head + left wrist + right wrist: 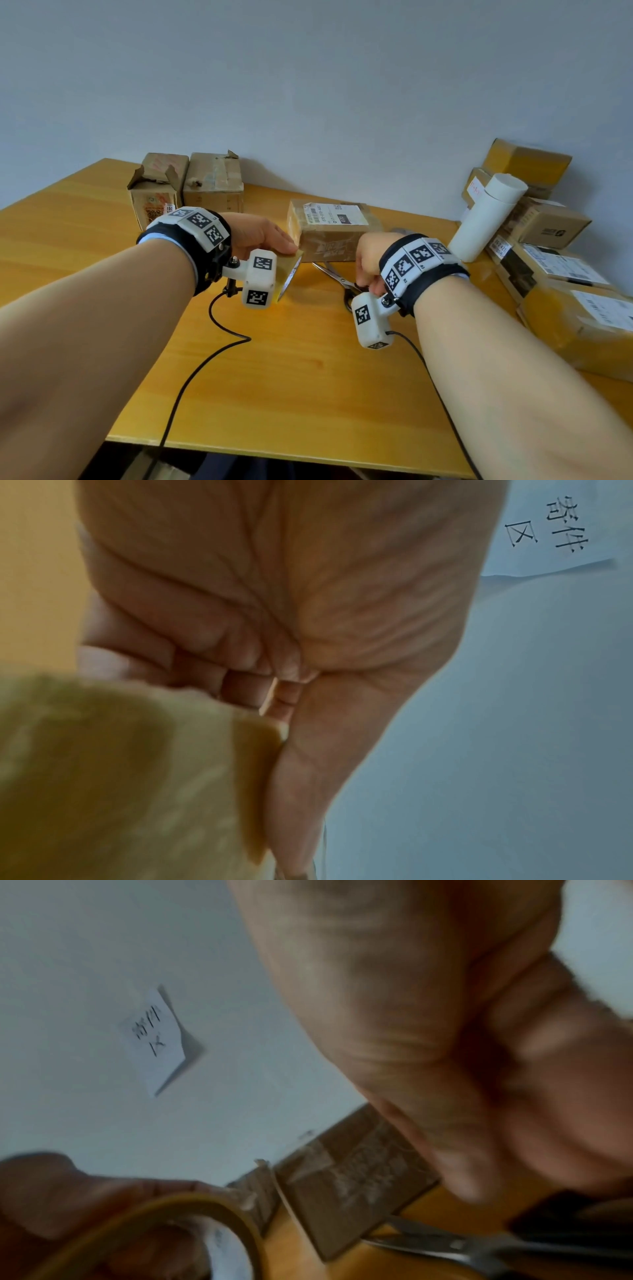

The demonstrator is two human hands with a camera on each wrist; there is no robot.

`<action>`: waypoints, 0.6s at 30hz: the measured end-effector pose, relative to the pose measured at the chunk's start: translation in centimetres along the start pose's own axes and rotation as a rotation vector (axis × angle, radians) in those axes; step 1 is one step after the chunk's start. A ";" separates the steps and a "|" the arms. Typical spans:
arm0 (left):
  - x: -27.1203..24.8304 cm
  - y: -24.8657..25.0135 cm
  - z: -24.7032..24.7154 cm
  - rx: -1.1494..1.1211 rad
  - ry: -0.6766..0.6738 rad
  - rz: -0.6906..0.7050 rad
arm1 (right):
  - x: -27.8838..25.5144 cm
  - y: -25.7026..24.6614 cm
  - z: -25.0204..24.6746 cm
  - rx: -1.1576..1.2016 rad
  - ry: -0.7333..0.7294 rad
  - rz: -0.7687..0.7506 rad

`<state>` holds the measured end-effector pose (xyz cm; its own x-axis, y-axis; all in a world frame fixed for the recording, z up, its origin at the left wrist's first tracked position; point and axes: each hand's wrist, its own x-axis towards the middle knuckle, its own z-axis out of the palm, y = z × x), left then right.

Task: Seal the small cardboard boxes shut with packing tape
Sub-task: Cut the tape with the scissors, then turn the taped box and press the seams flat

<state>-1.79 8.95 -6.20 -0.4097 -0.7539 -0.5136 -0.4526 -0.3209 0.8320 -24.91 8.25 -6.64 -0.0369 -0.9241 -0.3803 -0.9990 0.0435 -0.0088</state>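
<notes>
I see the left hand [260,236] gripping the tape roll [291,270] above the desk [308,377]; the right hand [371,263] curls round the scissors [337,277] handles beside the labelled box [334,229].

A smooth wooden table [308,370] with a warm yellow, faintly glossy finish. On it, a brown cardboard box [334,236], matt, wrapped in shiny clear tape and bearing a white paper label [337,213]. Two worn cardboard boxes [186,185] behind have torn, rough edges. Scissors [337,275] have bright metal blades. The tape roll [289,270] is glossy, yellowish plastic film. A white matt tube [486,219] looks smooth.
</notes>
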 end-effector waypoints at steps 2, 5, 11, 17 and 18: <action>-0.2 0.0 -0.4 0.011 0.001 0.020 | -0.2 -0.9 -1.0 0.077 0.175 -0.054; -0.5 -0.1 -1.3 -0.010 0.015 0.047 | 0.1 -1.9 -1.6 0.267 0.492 -0.236; 0.5 -0.4 -2.5 -0.182 0.183 0.083 | 2.3 -3.4 -0.2 0.366 0.524 -0.296; 1.3 -0.7 -2.4 -0.234 0.173 0.112 | 4.2 -3.8 2.7 0.375 0.665 -0.253; 1.4 -0.7 -2.6 -0.252 0.178 0.123 | 4.2 -3.9 2.9 0.377 0.672 -0.256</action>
<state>-0.01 6.66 -6.90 -0.2944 -0.8770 -0.3798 -0.1889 -0.3362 0.9227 -21.11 5.29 -10.91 0.0647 -0.9480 0.3116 -0.9076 -0.1857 -0.3766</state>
